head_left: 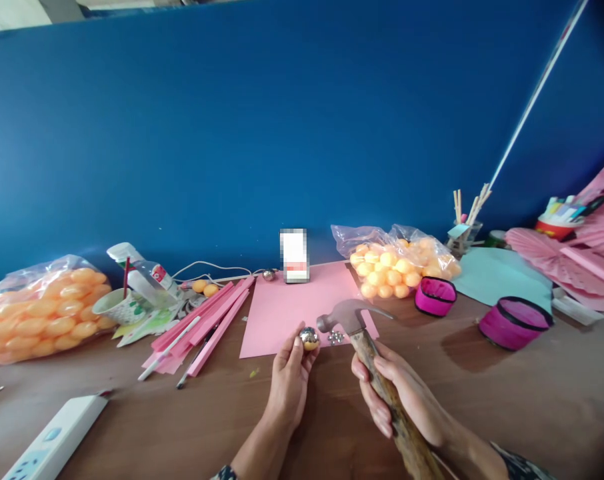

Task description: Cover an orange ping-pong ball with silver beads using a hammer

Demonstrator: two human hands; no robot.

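Observation:
My left hand (pixel 293 368) pinches a shiny metal ball (pixel 309 338) between thumb and fingers, over the near edge of a pink sheet of paper (pixel 302 303). Wrapped around the wooden handle of a claw hammer (pixel 349 319) is my right hand (pixel 389 383). The hammer's head is raised, its striking face pointing left toward the ball but apart from it. Behind the hammer head, a small cluster of shiny metal pieces (pixel 335 338) lies on the pink sheet; their kind is hard to make out.
Bags of orange balls (pixel 47 313) (pixel 389 267) stand left and right. Pink strips (pixel 217 327), a paper cup (pixel 116 308), a plastic bottle (pixel 149 280) and a power strip (pixel 57 440) lie leftward. Two magenta mesh containers (pixel 435 297) (pixel 515 325) sit right. A blue panel (pixel 282 120) rises behind.

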